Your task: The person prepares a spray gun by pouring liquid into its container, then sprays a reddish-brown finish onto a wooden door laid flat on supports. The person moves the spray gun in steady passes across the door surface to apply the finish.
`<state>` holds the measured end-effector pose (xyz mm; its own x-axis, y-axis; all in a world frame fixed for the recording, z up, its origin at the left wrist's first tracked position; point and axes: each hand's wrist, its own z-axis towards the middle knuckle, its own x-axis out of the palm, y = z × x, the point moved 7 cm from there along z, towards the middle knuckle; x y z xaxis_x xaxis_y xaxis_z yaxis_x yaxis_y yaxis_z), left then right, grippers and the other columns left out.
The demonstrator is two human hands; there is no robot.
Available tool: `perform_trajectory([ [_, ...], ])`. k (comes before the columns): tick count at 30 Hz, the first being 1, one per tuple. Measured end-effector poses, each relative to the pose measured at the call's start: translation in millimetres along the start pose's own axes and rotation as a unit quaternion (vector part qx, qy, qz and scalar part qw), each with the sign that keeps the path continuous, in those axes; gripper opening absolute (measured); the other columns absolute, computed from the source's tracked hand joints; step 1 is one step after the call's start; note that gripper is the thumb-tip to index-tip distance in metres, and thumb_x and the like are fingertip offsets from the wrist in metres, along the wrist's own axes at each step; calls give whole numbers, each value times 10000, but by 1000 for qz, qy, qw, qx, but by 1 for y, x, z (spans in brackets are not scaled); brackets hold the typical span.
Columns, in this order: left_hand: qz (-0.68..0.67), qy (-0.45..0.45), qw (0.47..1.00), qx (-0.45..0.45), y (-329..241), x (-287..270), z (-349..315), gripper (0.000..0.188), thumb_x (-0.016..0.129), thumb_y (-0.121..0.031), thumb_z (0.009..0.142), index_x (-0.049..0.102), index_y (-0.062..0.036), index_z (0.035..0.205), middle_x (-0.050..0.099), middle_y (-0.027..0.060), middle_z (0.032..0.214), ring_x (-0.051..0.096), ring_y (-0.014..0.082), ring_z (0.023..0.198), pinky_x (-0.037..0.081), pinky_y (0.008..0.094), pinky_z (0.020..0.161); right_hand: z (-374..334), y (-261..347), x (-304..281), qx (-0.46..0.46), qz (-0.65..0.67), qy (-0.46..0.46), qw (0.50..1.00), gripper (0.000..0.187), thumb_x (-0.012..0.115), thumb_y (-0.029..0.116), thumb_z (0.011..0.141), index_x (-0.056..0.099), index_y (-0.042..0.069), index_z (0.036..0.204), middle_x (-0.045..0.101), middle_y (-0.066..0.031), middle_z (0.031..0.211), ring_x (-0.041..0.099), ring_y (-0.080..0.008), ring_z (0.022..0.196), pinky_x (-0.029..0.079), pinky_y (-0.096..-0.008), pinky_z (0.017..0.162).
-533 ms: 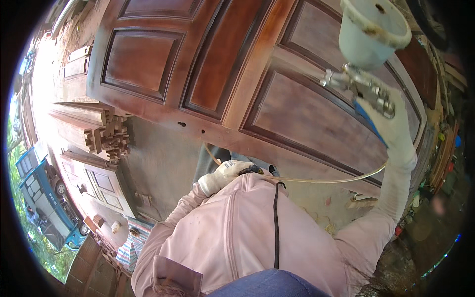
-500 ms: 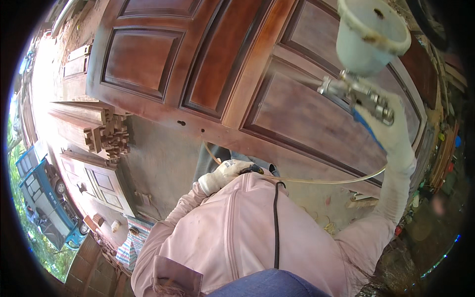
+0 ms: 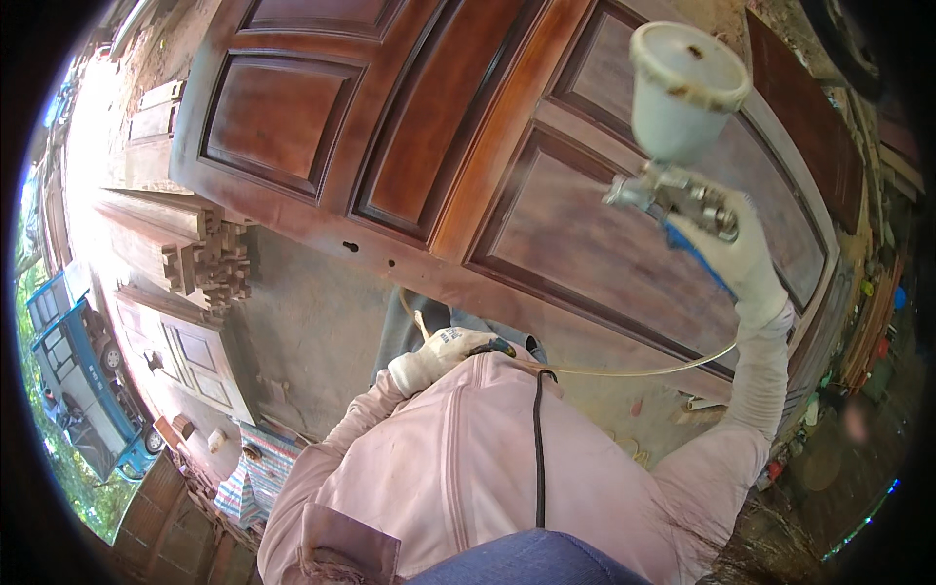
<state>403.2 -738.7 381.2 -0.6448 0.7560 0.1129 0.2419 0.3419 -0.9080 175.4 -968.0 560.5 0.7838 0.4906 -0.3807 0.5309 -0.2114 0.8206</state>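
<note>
My right hand (image 3: 738, 249), in a white glove, is closed round a metal spray gun (image 3: 682, 200) with a white paint cup (image 3: 682, 112) on top. Its nozzle points left, over the brown panelled wooden door (image 3: 450, 255). A clear hose (image 3: 643, 371) runs from below that hand across my front to my left hand (image 3: 444, 353). Also gloved, the left is closed at my waist around the hose, by a dark piece whose kind I cannot make out. The door's left panels are glossy red-brown; the right ones look duller and hazy.
Stacked timber (image 3: 210, 258) lies left of the door, with pale panelled doors (image 3: 200, 356) below it. A blue truck (image 3: 88, 380) stands far left. Beyond the door's right end is a dark brown board (image 3: 804, 117). A striped sheet (image 3: 255, 475) sits lower left.
My right hand and the spray gun have moved left and slightly down over the door's right panels. The hose has shifted with them. My left hand stays near my waist.
</note>
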Motion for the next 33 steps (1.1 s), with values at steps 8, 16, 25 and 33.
perform_trajectory([
  [8,-5,5,1000,-13,-1,2,9,324,607,-259,927,632,-65,1186,680,171,1097,643,347,1020,497,393,864,57,-7,-95,-15,-107,-181,978,389,699,154,884,636,30,1247,722,-39,1031,651,-82,871,505,-243,779],
  [16,-6,17,1000,-19,-4,0,15,330,606,-258,928,630,-67,1197,680,169,1106,643,342,1029,497,391,873,104,0,-145,-145,-245,-319,904,430,716,277,870,649,25,1213,725,-82,1050,668,-139,922,503,-300,813],
  [25,-8,-6,1000,-22,-2,0,15,325,610,-238,931,630,-47,1193,684,173,1092,657,330,1001,505,375,852,88,15,-106,-53,-76,-187,978,411,703,313,868,658,41,1172,680,-55,827,642,-112,761,500,-297,698],
  [33,-9,-25,1000,-9,-8,0,10,318,615,-216,934,631,-23,1186,689,179,1074,673,318,965,513,358,826,152,25,-149,-157,-270,-335,889,382,707,293,889,671,35,1169,685,-22,839,625,-76,688,503,-248,661],
])
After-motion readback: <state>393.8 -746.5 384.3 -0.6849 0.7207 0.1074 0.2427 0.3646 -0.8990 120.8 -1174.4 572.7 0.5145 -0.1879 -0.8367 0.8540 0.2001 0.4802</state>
